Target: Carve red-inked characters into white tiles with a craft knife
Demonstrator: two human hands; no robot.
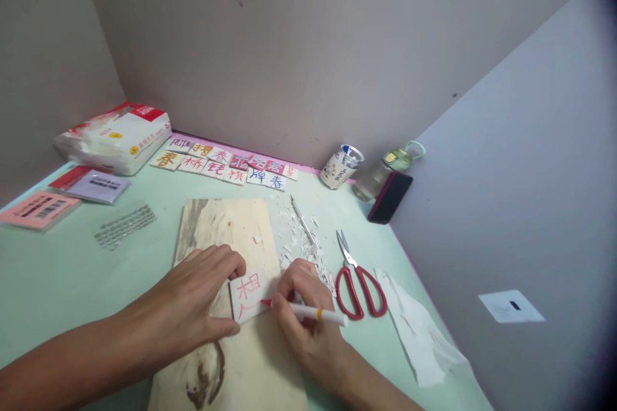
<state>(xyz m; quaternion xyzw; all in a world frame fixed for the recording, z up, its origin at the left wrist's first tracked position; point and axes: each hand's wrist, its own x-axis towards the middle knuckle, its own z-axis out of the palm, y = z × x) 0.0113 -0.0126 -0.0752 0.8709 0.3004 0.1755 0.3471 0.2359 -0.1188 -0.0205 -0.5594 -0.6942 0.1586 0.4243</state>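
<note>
A small white square block (245, 306) with red handwritten strokes rests on a wooden board (231, 225). My left hand (202, 295) grips the block's left side, index finger at its top corner and thumb at its lower corner. In my right hand (308, 308) is a white marker (332, 317) with a red tip and a yellow band. Its tip touches the block's face near the right edge, at the end of a red stroke. The board is pale, with dark grain at the upper left and a brown knot near the front.
Right of the board lie a craft knife (303, 221), white shavings (289, 241), red-handled scissors (354, 276) and a crumpled tissue (419, 334). Behind are several lettered tiles (193, 164), a can (340, 167), a bottle (371, 185) and a phone (390, 198). Tissue pack (144, 148) stands left.
</note>
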